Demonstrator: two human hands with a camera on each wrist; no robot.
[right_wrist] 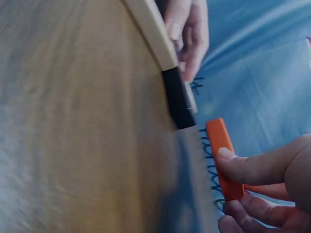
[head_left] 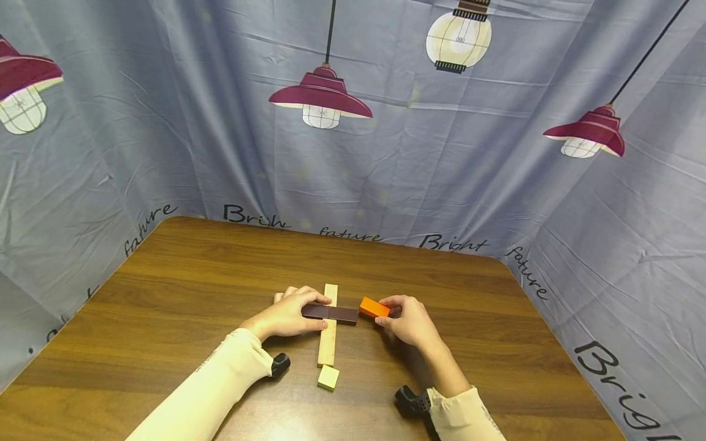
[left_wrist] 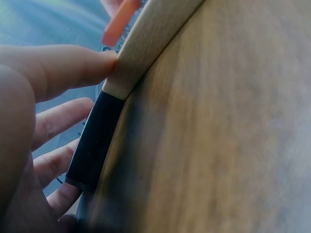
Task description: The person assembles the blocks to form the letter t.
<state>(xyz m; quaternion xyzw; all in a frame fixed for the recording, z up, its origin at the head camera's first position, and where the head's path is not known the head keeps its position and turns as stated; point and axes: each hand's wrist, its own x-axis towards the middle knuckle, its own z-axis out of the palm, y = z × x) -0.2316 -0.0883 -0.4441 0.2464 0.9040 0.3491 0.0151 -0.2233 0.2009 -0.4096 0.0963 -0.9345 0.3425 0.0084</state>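
Two dark brown blocks (head_left: 342, 315) lie end to end, crossing a line of pale wooden blocks (head_left: 327, 344). My left hand (head_left: 287, 313) spans the left dark block (left_wrist: 95, 138), thumb on the near side against pale wood and fingers on the far side. Between thumb and fingers, my right hand (head_left: 408, 318) pinches an orange block (head_left: 374, 307). That orange block (right_wrist: 223, 158) is tilted, just right of the right dark block's end (right_wrist: 179, 99). A small yellow-green block (head_left: 328, 378) sits at the near end of the pale line.
The brown wood-grain table (head_left: 220, 263) reaches back to a grey-blue curtain (head_left: 220, 153) printed with lamps and lettering. Black wrist devices (head_left: 280, 365) show at both cuffs, close above the tabletop.
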